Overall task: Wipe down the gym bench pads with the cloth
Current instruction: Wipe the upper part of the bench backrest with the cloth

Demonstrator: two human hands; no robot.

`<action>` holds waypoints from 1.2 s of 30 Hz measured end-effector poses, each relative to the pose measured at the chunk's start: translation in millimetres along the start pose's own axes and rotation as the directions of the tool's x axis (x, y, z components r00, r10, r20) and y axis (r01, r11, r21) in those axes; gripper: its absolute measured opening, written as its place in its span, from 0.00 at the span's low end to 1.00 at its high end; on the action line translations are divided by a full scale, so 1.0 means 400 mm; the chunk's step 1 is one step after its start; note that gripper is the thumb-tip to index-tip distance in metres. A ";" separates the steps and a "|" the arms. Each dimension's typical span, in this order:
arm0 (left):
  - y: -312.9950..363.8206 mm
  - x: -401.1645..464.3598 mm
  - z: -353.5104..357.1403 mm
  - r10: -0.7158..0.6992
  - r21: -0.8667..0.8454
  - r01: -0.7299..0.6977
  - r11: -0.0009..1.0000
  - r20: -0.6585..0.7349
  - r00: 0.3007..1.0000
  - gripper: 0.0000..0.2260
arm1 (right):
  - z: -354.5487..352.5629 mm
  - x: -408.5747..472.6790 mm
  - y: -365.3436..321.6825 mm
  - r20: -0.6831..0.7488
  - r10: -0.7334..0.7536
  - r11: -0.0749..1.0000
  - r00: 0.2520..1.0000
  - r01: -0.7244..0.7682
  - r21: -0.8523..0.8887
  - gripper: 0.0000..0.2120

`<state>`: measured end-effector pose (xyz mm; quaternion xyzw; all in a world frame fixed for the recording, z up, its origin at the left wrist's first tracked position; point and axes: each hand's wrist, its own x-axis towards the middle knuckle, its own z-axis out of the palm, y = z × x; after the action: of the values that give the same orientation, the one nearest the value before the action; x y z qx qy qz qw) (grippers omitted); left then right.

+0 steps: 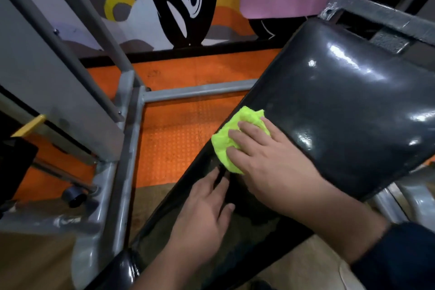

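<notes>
A shiny black upper bench pad (341, 106) slopes across the right of the view. Below it runs a second, lower black pad (247, 223). A bunched lime-green cloth (237, 129) lies on the upper pad's left edge, close to the gap between the two pads. My right hand (270, 160) presses flat on the cloth, its fingers straight and spread over it. On the lower pad, just under the cloth, rests my left hand (207, 209), fingers extended toward the gap.
A grey steel machine frame (131, 125) with uprights and a crossbar stands to the left. Orange studded floor matting (179, 136) lies beneath it. A painted wall (164, 2) is behind. Another grey metal bracket (381, 16) sits at the upper pad's far end.
</notes>
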<state>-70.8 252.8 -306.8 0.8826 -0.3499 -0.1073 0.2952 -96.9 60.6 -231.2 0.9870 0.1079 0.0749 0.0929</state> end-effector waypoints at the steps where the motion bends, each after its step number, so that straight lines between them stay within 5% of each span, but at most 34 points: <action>1: -0.009 0.001 0.006 0.028 0.011 -0.028 1.000 -0.006 1.000 0.27 | -0.001 -0.007 0.015 -0.011 0.007 1.000 1.000 -0.007 -0.005 0.22; 5: -0.057 0.017 0.033 0.159 0.113 -0.147 0.983 -0.102 0.982 0.28 | 0.006 0.035 -0.013 -0.025 0.108 0.993 0.994 -0.109 -0.051 0.21; 9: -0.088 0.037 0.053 0.289 0.184 -0.257 0.949 -0.172 0.942 0.24 | 0.055 -0.006 -0.021 -0.097 0.005 0.995 0.995 -0.014 -0.098 0.20; 13: -0.117 0.068 0.066 0.395 0.273 -0.326 0.905 -0.257 0.882 0.22 | 0.042 0.010 -0.029 -0.093 0.081 0.987 0.992 -0.093 -0.133 0.18; 20: -0.112 0.090 0.065 0.432 0.280 -0.348 0.895 -0.345 0.834 0.18 | 0.048 -0.035 -0.030 -0.139 0.067 0.980 0.988 -0.091 -0.177 0.20; 25: -0.127 0.079 0.074 0.391 0.262 -0.317 0.912 -0.318 0.864 0.13 | 0.091 -0.024 -0.079 -0.092 0.087 0.972 0.992 -0.105 -0.212 0.19; 36: -0.111 0.048 0.079 0.347 0.269 -0.267 0.925 -0.321 0.881 0.18 | 0.051 -0.076 -0.058 -0.111 0.136 0.979 0.984 -0.151 -0.136 0.21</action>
<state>-44.5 251.4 -358.5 0.8468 -0.4351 0.1446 0.2698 -127.5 72.7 -259.6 0.9778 0.0352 0.1390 0.1528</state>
